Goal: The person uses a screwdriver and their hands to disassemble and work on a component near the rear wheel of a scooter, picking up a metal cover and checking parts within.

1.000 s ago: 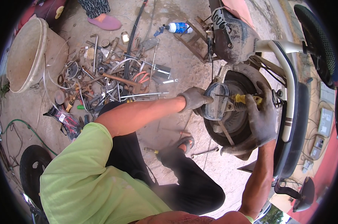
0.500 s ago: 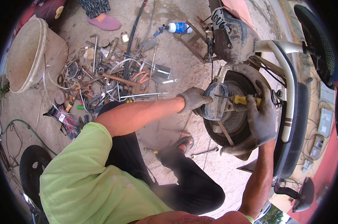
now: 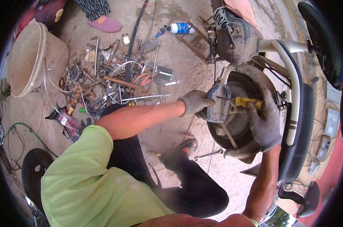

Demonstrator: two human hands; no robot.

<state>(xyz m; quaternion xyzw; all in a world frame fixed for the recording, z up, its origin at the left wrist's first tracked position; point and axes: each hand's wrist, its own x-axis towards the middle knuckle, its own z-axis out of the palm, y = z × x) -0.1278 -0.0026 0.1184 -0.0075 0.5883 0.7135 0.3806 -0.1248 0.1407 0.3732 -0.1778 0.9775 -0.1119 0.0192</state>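
Observation:
My right hand (image 3: 265, 123), in a grey work glove, is closed round the yellow handle of a screwdriver (image 3: 244, 102). Its thin shaft points left, and the tip lies over an oval grey metal housing (image 3: 218, 104) on the axle side of a scooter wheel (image 3: 237, 132). My left hand (image 3: 196, 103), gloved too, grips the left edge of that housing, its fingertips partly hidden by it. A dark tyre surrounds the wheel's dusty hub, and a flat rusty bar (image 3: 229, 135) crosses its lower part.
The scooter's pale frame tube (image 3: 295, 94) and dark seat edge run along the right. Left of me lies a heap of tools, including a hammer (image 3: 122, 84), beside a tipped white bucket (image 3: 27, 60). A blue-and-white bottle (image 3: 180, 28) lies beyond. Another person's foot (image 3: 105, 24) stands far left.
The right hand and screwdriver have shifted very slightly, with the fingers closer round the handle. My left hand keeps its place on the housing.

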